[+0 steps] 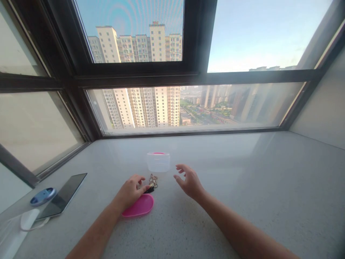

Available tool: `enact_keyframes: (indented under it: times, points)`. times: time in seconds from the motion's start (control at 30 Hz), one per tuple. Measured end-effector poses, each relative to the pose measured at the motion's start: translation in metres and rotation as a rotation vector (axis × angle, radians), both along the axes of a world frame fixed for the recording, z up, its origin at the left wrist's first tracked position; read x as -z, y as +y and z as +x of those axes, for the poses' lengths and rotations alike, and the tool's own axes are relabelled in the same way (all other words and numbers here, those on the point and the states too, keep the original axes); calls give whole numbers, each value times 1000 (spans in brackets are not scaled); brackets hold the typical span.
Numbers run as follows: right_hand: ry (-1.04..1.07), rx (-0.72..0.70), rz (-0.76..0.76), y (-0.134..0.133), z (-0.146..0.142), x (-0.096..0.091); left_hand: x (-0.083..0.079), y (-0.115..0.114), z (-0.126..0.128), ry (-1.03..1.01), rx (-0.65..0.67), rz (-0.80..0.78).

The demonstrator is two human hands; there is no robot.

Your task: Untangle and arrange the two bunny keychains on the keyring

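Observation:
My left hand [132,190] is closed in a pinch on a bunch of keys with metal rings [152,181] that lies on the pale stone sill [242,187]. A flat pink oval lid [138,206] lies just under and in front of that hand. My right hand [188,180] hovers open with fingers spread and holds nothing. It is just right of a small clear plastic box [158,162] with a pink base, which stands a little behind the keys.
At the left edge lie a dark smartphone [63,196], a round blue device [42,196] and a white cable [29,221]. Dark-framed windows [188,73] close off the back and left. A wall [323,108] rises on the right.

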State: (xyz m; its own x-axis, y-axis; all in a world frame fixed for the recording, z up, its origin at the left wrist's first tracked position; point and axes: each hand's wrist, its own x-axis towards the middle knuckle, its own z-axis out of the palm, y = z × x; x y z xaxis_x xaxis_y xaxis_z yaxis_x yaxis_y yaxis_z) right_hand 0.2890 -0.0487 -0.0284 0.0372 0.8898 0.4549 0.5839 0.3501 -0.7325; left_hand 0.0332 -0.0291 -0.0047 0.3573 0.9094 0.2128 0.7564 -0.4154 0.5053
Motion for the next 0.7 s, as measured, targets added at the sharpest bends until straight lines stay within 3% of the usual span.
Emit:
enact_keyframes:
  times: [0.07,0.17,0.27,0.4,0.53,0.7]
  points:
    - [57,26,-73,26,-3,2,-2,-5,5,12,18,39]
    - [130,-68,-184,62,-8,7,-4,-11,12,26,74,93]
    - [147,-107,-196,78,-13,12,-2,-11,11,-12,101,77]
    - [176,-104,-151,73,-13,19,4,3,-7,-72,64,19]
    - [250,-14,-116,59,-8,27,10,16,-22,-127,-2,-27]
    - [319,10,-124,46,0,32,12,11,-11,-158,44,-43]
